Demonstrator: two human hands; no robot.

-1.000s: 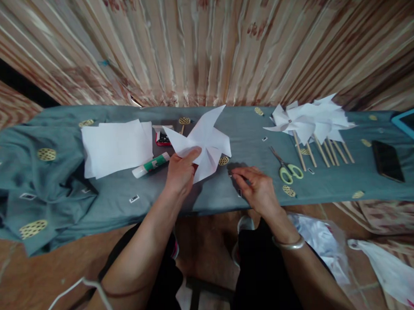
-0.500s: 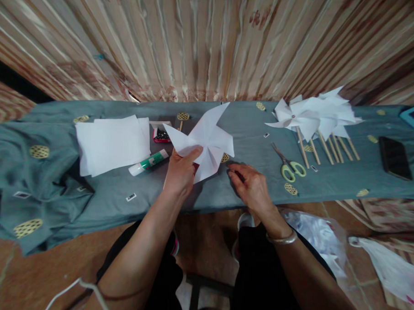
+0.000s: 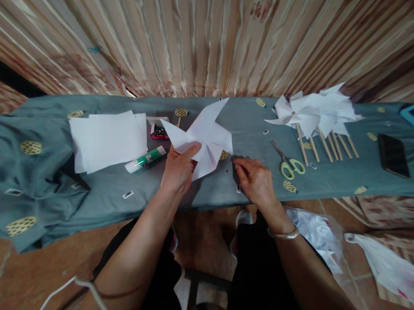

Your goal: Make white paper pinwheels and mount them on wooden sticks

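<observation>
While left hand [image 3: 178,171] pinches the white paper pinwheel [image 3: 208,123] over the green cloth [image 3: 248,125], right hand [image 3: 258,180] sits curled near a small shiny bit [image 3: 228,171], can't tell if it's gripping anything.

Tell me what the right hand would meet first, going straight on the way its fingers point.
Probably the white folded-paper pinwheel; depth is unclear, so the right hand might pass beneath.
</observation>
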